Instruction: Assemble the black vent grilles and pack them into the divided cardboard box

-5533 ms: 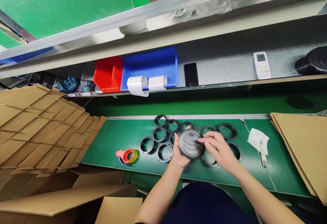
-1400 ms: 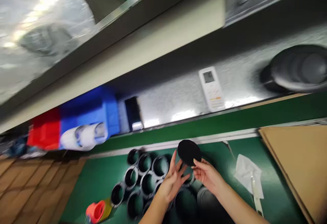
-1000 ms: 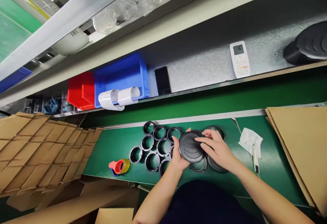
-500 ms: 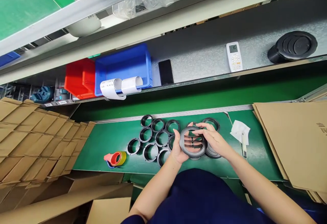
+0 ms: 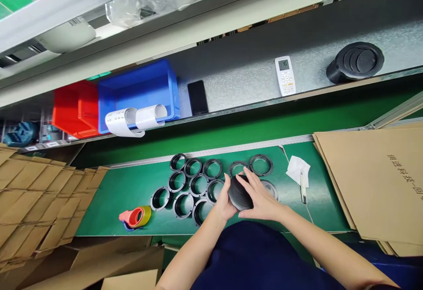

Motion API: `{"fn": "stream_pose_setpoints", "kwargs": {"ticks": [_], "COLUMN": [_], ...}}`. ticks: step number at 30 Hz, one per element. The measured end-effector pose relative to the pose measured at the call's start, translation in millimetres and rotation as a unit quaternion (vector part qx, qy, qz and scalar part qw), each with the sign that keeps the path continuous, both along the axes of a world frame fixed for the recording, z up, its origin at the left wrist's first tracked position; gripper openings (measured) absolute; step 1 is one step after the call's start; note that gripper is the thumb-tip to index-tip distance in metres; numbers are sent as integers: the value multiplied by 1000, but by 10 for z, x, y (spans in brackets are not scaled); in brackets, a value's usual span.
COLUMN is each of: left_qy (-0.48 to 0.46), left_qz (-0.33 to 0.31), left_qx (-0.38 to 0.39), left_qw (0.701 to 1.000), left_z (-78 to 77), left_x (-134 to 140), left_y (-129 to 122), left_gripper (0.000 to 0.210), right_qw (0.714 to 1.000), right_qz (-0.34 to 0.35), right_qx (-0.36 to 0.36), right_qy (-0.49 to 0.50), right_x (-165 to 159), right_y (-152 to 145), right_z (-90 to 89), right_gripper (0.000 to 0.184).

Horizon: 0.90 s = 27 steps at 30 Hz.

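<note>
Holding item: one round black vent cover (image 5: 238, 194), gripped between both hands just above the green worktop (image 5: 132, 188), near its front edge. Left hand (image 5: 225, 202) cups the cover's left rim, fingers curled against it. Right hand (image 5: 261, 199) lies over the cover's right side, fingers (image 5: 244, 183) spread across its top and closed on it.

Adjacent stock: a cluster of black plastic rings (image 5: 193, 184) laid flat on the worktop, just left of and behind the hands; a further ring (image 5: 261, 165) behind the right hand. One more piece (image 5: 271, 188) beside the right hand, possibly a ring, partly hidden.

Other entries: tape dispenser (image 5: 135, 217), red with yellowish roll, well left of the hands. White paper (image 5: 297, 171) with a pen-like tool (image 5: 303, 186) to the right. Flat cardboard (image 5: 370, 184) at far right. On the shelf behind: blue bin (image 5: 142, 89), red bin (image 5: 72, 107), dark phone (image 5: 198, 97), white remote control (image 5: 285, 76), a black vent assembly (image 5: 355, 62).
</note>
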State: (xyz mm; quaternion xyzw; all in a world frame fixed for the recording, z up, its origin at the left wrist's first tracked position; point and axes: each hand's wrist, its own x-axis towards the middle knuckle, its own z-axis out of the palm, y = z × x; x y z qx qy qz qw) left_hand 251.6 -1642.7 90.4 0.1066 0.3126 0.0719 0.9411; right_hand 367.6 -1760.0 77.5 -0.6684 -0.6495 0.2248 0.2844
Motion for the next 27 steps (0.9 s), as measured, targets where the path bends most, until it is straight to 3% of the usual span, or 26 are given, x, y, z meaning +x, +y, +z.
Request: {"fn": "stream_pose_setpoints", "kwargs": {"ticks": [4, 6, 9, 12, 16, 19, 22, 25, 27], "left_qy": [70, 130, 192, 219, 271, 292, 299, 308, 320], "left_qz": [-39, -37, -16, 15, 44, 42, 30, -7, -26], "left_qx": [23, 54, 84, 74, 53, 42, 50, 155, 248], "left_qw": [997, 989, 978, 973, 960, 954, 952, 939, 914], "left_z": [-153, -210, -286, -372, -479, -512, -521, -561, -611], "left_x": [69, 41, -89, -262, -433, -476, -468, -435, -391], "left_y": [0, 57, 165, 224, 217, 211, 236, 252, 230], "left_gripper": [80, 76, 66, 53, 39, 33, 29, 25, 22], "right_qw": [996, 990, 957, 942, 936, 937, 942, 945, 950], "right_qz": [-23, -120, -252, -261, -241, -217, -207, -239, -225], "right_qx": [-64, -69, -95, -134, -173, -180, -149, -60, -30], "right_qy": [49, 1, -104, -160, -188, -207, -219, -215, -213], "right_x": [241, 459, 811, 1038, 1105, 1102, 1114, 1111, 1081], "right_y": [153, 252, 387, 472, 523, 552, 600, 650, 665], "right_z": [-319, -528, -828, -1062, -1280, -1329, -1202, -1029, -1018], "right_gripper": [122, 116, 108, 106, 108, 110, 99, 79, 72]}}
